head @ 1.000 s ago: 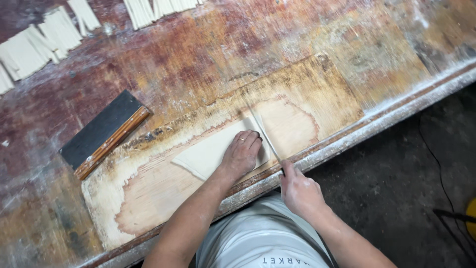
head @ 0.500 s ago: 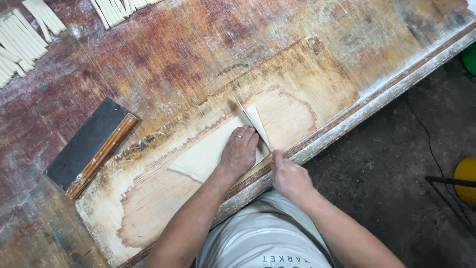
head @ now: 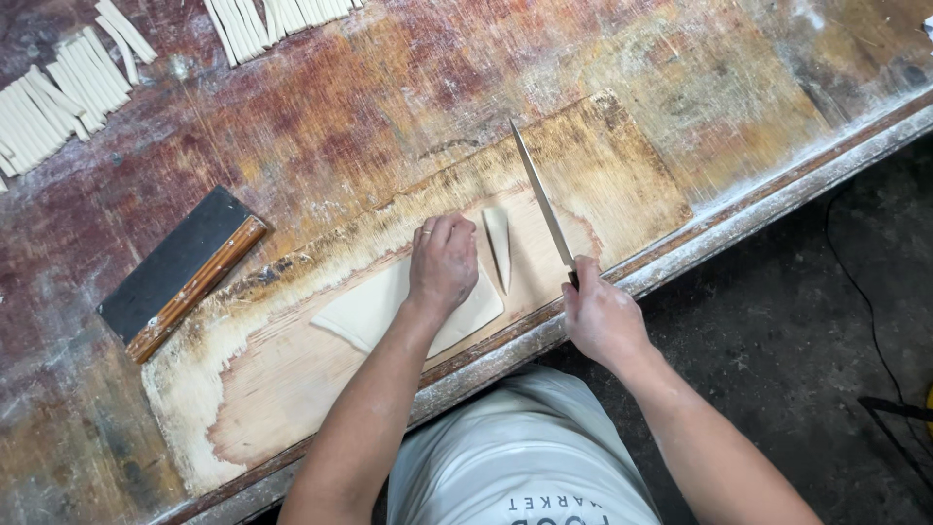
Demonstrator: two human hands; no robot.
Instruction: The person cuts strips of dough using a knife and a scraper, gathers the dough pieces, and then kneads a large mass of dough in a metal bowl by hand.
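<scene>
The dough (head: 374,309) is pinned flat by the left hand (head: 442,264), fingers together. The knife (head: 540,202), gripped in the right fist (head: 601,316), is held right of 1 cut strip (head: 498,247).

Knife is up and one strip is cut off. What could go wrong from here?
1. The left hand presses the dough sheet right at its cut edge; the next stroke of the knife might nick the fingertips.
2. The cut strip lies loose between sheet and blade, so it may stick back or get cut again.
3. The right hand grips the knife at the table edge; a slip may drop it.
</scene>
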